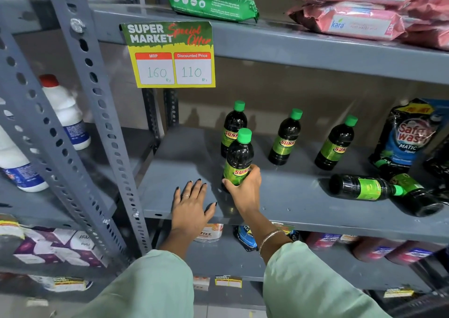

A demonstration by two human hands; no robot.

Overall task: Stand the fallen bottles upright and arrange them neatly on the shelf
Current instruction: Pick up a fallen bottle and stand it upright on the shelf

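Dark bottles with green caps and green labels stand on the grey metal shelf (184, 162). My right hand (244, 189) grips the lower part of one upright bottle (239, 155) near the shelf's front. Three more stand behind: one (232, 125) directly behind it, one (285, 138) in the middle, one (336, 144) to the right. Two bottles lie on their sides at the right front, one (362, 187) with its base toward me and another (418, 196) behind its cap. My left hand (192, 204) rests flat and open on the shelf's front edge.
A black and blue detergent pouch (408, 135) leans at the right end of the shelf. A price sign (170, 55) hangs from the shelf above, which holds green and pink packs. White bottles (64, 111) stand on the left rack behind a perforated post (102, 123).
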